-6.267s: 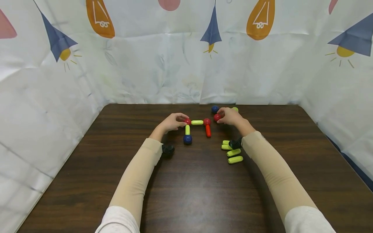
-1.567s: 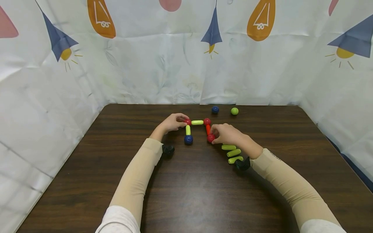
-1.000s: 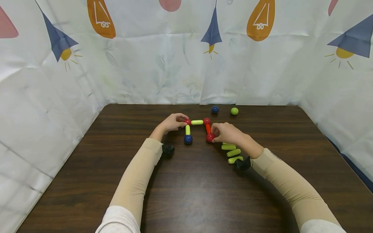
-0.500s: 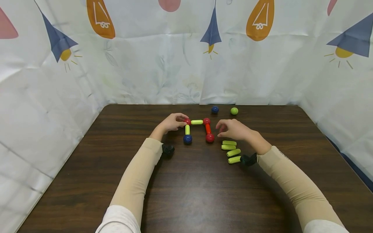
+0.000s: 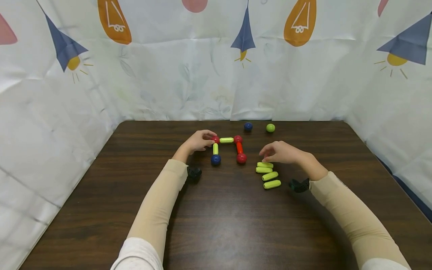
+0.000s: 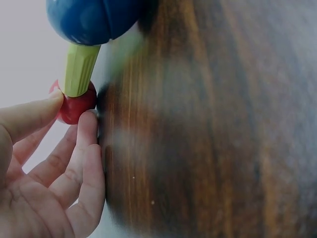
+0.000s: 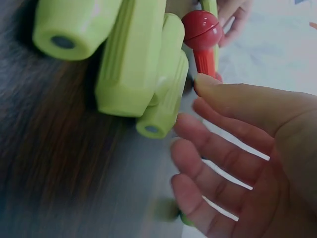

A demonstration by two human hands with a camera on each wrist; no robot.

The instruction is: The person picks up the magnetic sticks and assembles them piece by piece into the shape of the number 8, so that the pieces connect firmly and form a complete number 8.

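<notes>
- Left hand: its grip pinches the leftmost red ball, which joins two green rods;
- Right hand: its grip is relaxed, loosely parted, near four separate green rods on the bench.

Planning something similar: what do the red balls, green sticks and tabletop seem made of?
Red balls: probably plastic, glossy, with highlights and a seam.
Green sticks: likely satin plastic with moulded ridges; dark end discs may be metal.
Tabletop: wood or laminate, grainy, softly reflective.
</notes>
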